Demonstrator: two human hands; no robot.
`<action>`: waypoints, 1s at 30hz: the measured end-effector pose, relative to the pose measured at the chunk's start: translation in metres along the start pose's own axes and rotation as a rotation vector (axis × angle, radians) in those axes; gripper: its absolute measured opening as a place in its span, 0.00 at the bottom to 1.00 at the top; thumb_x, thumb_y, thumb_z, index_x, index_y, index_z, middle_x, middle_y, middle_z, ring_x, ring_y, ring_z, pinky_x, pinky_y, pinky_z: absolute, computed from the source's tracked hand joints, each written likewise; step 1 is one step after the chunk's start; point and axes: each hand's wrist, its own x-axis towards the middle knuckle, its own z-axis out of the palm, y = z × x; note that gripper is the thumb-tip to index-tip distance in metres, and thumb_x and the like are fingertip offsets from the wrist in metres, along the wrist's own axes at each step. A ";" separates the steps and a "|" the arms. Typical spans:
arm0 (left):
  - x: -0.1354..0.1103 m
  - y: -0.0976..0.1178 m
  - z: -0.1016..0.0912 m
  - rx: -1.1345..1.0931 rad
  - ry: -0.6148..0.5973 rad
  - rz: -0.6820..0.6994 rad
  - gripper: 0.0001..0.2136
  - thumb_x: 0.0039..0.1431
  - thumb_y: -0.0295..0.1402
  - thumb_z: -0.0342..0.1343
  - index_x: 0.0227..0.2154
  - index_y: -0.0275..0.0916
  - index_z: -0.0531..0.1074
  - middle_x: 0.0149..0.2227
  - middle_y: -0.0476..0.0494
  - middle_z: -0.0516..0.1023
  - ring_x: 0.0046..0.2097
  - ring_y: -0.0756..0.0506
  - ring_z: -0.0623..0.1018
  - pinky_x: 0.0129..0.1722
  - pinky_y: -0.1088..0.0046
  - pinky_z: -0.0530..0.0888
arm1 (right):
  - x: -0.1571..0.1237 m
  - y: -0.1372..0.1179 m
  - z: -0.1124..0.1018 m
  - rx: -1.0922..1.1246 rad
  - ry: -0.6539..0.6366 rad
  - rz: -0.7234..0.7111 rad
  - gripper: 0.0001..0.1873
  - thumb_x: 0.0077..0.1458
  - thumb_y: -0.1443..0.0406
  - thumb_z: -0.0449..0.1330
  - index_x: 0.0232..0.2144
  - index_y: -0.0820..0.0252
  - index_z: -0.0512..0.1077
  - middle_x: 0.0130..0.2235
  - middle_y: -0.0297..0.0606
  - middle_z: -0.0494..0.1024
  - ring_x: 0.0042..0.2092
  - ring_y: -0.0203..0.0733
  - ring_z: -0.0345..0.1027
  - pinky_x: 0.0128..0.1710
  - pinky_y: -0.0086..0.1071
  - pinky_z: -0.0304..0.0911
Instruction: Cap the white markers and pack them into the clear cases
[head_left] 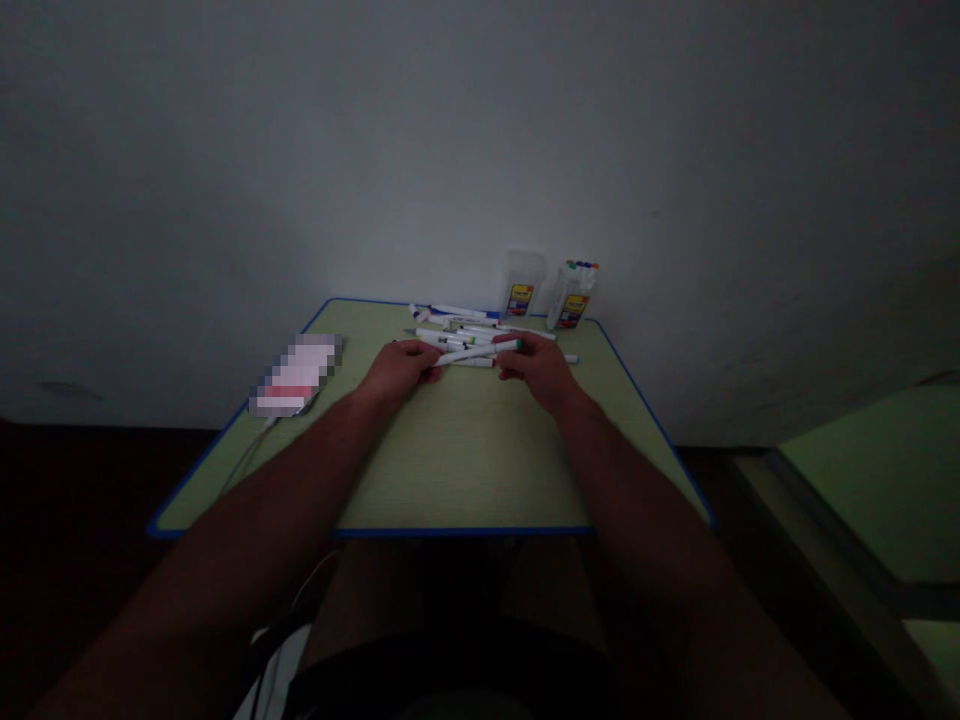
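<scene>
A white marker [474, 353] with a green end lies slantwise between my two hands, just above the table. My left hand [403, 368] is closed on its left end. At the green end, the fingers of my right hand [538, 368] are closed on it too. Right behind my hands a loose pile of white markers [465, 330] covers the far part of the table, some partly hidden by my fingers. At the back stands a clear plastic case [523, 285] with a yellow label. Beside it a second case [574, 295] holds several markers with coloured ends.
The light green table [465, 460] has a blue edge and stands against a grey wall. A phone [296, 375], blurred out, lies at the left edge with a white cable [247, 455] running from it toward me.
</scene>
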 end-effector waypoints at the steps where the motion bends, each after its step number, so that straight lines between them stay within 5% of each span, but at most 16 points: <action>1: 0.000 -0.001 0.000 -0.003 -0.007 0.002 0.06 0.45 0.28 0.65 0.28 0.32 0.80 0.23 0.43 0.77 0.24 0.50 0.74 0.31 0.70 0.74 | 0.001 0.000 0.000 -0.009 0.026 0.009 0.17 0.40 0.64 0.71 0.36 0.59 0.77 0.26 0.29 0.75 0.25 0.32 0.68 0.27 0.30 0.72; 7: 0.002 -0.004 -0.001 0.018 -0.071 0.068 0.16 0.37 0.24 0.67 0.34 0.34 0.81 0.28 0.43 0.80 0.28 0.49 0.76 0.33 0.70 0.74 | 0.004 -0.003 -0.002 0.000 0.166 0.080 0.13 0.46 0.66 0.68 0.37 0.59 0.74 0.28 0.33 0.79 0.25 0.34 0.72 0.25 0.28 0.71; 17: -0.011 0.010 0.001 0.156 -0.056 0.406 0.15 0.43 0.32 0.69 0.38 0.38 0.82 0.21 0.52 0.71 0.24 0.52 0.67 0.25 0.73 0.65 | 0.005 -0.003 -0.002 -0.111 0.187 0.274 0.01 0.56 0.69 0.62 0.34 0.63 0.73 0.27 0.36 0.80 0.24 0.32 0.71 0.22 0.25 0.67; 30: -0.013 0.012 0.002 0.294 0.045 0.310 0.13 0.47 0.32 0.66 0.38 0.37 0.82 0.23 0.50 0.73 0.26 0.50 0.69 0.29 0.72 0.66 | 0.007 -0.005 -0.004 -0.055 0.178 0.265 0.03 0.56 0.70 0.61 0.35 0.62 0.74 0.27 0.37 0.81 0.24 0.34 0.73 0.23 0.26 0.68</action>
